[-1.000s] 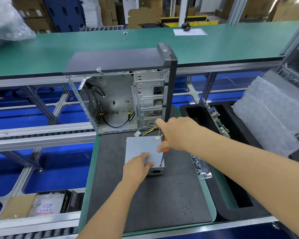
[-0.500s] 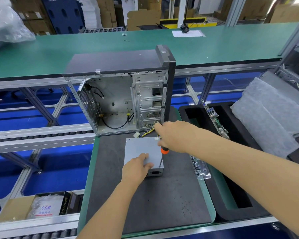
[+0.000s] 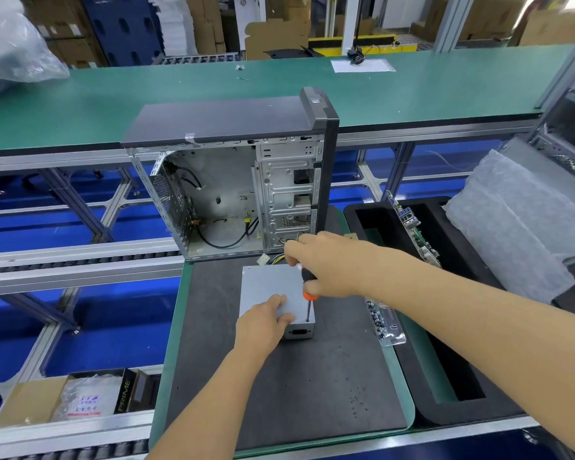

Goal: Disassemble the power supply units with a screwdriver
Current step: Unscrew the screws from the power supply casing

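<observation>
A grey metal power supply unit (image 3: 269, 284) lies flat on the dark mat (image 3: 279, 393), its yellow and black cables trailing toward the case behind. My left hand (image 3: 263, 322) rests on its near left corner, fingers laid over the top and front edge. My right hand (image 3: 322, 265) grips the black and orange handle of a screwdriver (image 3: 307, 303). The shaft stands upright with its tip on the unit's top near the front right corner.
An open computer case (image 3: 233, 180) stands just behind the unit. A black foam tray (image 3: 445, 327) with circuit boards sits to the right, foam sheets (image 3: 518, 227) beyond it. A clear strip of small parts (image 3: 384, 322) lies at the mat's right edge. A green conveyor (image 3: 180, 91) runs across the back.
My right hand has edged slightly with the screwdriver, staying on the same corner. The left hand has kept its place on the unit.
</observation>
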Action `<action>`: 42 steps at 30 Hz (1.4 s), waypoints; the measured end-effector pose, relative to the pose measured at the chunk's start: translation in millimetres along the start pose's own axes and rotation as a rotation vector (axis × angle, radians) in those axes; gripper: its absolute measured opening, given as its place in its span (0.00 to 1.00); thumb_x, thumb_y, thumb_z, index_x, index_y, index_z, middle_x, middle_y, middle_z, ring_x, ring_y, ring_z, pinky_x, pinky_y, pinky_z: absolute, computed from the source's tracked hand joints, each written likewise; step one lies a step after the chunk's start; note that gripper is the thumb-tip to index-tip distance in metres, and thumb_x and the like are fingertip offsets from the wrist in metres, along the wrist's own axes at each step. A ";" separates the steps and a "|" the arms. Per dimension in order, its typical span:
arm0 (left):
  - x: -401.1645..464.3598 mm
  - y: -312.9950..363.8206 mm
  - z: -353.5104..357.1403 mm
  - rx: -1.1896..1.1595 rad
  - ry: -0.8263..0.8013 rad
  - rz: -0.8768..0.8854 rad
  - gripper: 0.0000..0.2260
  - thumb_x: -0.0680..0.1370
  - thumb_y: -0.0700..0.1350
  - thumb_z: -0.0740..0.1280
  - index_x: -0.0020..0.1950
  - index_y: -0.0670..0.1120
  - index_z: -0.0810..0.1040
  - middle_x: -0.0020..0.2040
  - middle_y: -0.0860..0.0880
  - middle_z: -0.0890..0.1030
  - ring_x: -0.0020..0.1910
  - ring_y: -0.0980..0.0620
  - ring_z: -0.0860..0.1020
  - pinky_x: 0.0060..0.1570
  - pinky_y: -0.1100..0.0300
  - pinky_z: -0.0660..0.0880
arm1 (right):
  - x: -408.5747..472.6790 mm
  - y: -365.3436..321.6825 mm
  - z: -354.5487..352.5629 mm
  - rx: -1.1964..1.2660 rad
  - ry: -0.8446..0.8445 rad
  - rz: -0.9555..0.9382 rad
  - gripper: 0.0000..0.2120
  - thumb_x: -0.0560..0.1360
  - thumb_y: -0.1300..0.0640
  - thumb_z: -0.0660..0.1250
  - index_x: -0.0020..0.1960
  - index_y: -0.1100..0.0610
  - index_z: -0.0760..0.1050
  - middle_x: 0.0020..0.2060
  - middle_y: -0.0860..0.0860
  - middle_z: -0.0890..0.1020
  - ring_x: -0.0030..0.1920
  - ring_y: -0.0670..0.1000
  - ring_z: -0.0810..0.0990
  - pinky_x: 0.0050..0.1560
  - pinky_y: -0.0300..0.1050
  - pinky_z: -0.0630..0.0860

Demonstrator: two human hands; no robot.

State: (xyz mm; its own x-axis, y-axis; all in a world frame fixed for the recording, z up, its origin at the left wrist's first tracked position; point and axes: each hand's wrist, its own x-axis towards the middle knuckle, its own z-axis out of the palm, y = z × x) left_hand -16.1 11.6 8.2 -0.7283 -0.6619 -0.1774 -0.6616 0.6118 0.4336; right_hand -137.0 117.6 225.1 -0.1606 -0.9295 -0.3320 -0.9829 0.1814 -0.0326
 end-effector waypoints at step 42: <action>-2.1 1.6 -3.5 0.005 -0.006 0.003 0.22 0.82 0.60 0.61 0.74 0.55 0.68 0.61 0.55 0.80 0.58 0.52 0.78 0.48 0.57 0.73 | 6.7 -2.6 6.1 -0.229 0.099 0.066 0.16 0.82 0.50 0.58 0.67 0.55 0.67 0.55 0.54 0.77 0.53 0.59 0.78 0.39 0.48 0.69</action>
State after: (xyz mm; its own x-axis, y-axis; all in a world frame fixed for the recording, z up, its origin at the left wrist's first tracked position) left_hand -15.0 12.5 12.4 -0.7317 -0.6570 -0.1816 -0.6600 0.6160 0.4300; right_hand -135.0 112.8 217.2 -0.2219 -0.9470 -0.2322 -0.9631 0.1756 0.2041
